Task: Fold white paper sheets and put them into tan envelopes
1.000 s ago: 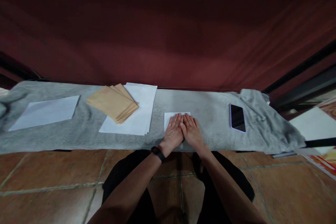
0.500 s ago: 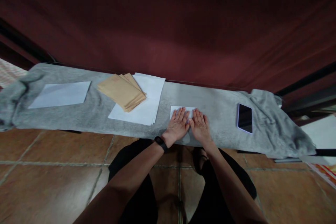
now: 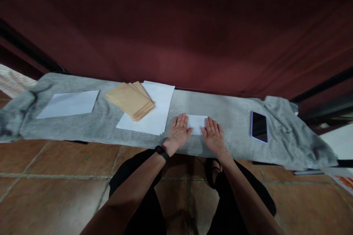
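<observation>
A small white sheet of folded-looking paper lies flat on the grey cloth in front of me. My left hand rests palm down over its left end, fingers stretched out, with a black band on the wrist. At the right end, my right hand is also flat, fingers extended and touching the paper's edge. Both hands are open, and the paper's middle shows between them. The ends under my fingers are hidden.
Brown envelopes lie in a fanned stack on white sheets to the left. Farther left is another white sheet. A phone lies on the right of the grey cloth. A dark red surface rises behind.
My hands have slid apart, the left one to the left and the right one slightly to the right, uncovering the middle of the paper. The view has shifted slightly.
</observation>
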`<state>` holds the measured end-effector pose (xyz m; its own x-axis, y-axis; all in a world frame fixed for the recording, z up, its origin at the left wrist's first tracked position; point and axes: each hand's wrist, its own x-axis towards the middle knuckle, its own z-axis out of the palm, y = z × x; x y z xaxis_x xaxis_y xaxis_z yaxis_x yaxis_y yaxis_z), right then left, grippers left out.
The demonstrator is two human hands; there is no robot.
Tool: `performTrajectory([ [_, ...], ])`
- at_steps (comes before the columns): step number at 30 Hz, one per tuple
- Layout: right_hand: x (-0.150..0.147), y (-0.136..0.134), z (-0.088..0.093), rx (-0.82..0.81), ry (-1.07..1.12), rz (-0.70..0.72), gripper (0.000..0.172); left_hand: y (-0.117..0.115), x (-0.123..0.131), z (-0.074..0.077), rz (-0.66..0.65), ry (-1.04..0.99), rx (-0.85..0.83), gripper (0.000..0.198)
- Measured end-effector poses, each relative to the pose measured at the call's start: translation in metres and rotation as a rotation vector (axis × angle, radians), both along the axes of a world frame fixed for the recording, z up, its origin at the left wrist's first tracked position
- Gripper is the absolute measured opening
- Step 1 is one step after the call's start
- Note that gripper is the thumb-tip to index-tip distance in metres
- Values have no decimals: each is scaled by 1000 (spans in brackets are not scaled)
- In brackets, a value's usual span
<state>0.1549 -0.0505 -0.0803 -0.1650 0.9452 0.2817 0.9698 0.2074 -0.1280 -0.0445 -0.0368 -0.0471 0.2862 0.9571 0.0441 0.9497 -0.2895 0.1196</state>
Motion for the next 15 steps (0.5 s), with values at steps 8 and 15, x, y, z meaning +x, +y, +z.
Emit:
performTrajectory([
  [8,-1,1,0,2,0,-20,59,23,-62,36,166,-146,308,43],
  [15,-1,3,1,-9,37,-13,58,42,-160,43,679,-217,297,31],
])
